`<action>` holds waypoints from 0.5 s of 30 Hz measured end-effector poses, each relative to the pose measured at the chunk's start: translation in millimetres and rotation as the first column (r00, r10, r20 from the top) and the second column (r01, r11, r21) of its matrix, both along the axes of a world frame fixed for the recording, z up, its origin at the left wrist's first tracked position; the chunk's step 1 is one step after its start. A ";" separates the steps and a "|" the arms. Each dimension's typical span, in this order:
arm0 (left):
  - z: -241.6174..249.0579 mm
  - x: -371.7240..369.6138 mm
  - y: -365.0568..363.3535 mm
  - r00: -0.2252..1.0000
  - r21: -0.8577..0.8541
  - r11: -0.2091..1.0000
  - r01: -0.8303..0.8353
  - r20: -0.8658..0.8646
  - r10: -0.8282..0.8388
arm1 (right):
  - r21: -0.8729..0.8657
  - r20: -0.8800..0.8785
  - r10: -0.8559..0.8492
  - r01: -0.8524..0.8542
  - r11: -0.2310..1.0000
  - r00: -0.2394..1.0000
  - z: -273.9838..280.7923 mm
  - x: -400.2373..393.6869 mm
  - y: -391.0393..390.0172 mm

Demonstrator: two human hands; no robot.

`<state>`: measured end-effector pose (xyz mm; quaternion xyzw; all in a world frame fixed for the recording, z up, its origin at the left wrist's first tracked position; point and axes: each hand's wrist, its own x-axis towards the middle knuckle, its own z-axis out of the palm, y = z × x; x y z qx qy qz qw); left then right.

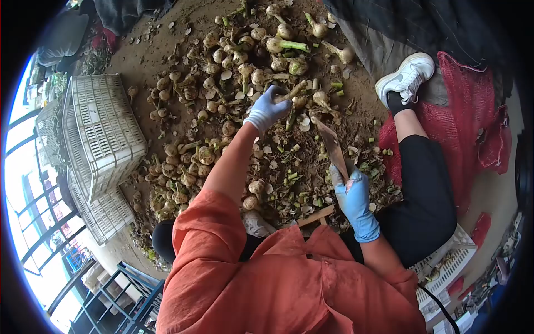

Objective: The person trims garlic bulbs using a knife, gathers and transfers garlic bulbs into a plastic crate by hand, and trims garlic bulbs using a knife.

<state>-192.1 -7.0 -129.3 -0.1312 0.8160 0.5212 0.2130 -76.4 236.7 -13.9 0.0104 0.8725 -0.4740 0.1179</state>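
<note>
My left hand (266, 110), in a pale glove with a striped cuff, is closed around the stalk of a garlic bulb (292, 94) over the heap. The fingers partly hide where the stalk is gripped. In a light blue glove, my right hand (353, 195) is wrapped round the handle of a knife (332, 143). Its broad, dirty blade points up and left, apart from the bulb in my other hand. Several loose garlic bulbs (257, 77) with cut or long stalks lie beyond and around my left hand. Stalk pieces and leafy trimmings (289, 178) cover the soil below the blade.
White plastic crates (108, 122) are stacked on the left. Red mesh sacks (467, 122) lie on the right by my white shoe (409, 78). Dark cloth (434, 28) spreads at the upper right. A piece of wood (316, 216) lies close to my body.
</note>
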 end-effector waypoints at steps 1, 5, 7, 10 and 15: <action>15.4 18.7 -3.1 0.995 0.348 0.933 -0.096 0.043 0.087 | -0.025 -0.021 0.014 -0.015 1.000 1.000 -1.7 0.6 3.0; 90.6 86.7 9.9 1.000 0.514 0.857 0.004 0.000 -0.004 | -0.025 -0.148 0.033 -0.037 0.999 0.988 -0.1 2.2 4.4; 96.9 112.3 18.0 0.980 0.470 0.875 0.117 -0.198 -0.025 | -0.057 -0.187 0.072 -0.084 0.995 0.980 11.6 4.4 2.5; 155.2 135.5 28.4 0.996 0.611 0.792 -0.004 -0.070 0.059 | 0.313 -0.032 0.235 -0.214 0.925 0.971 -23.0 26.9 23.1; 160.4 155.6 27.6 0.978 0.716 0.669 -0.200 0.106 0.179 | 0.250 -0.149 0.164 -0.123 0.960 0.975 -18.9 30.9 25.2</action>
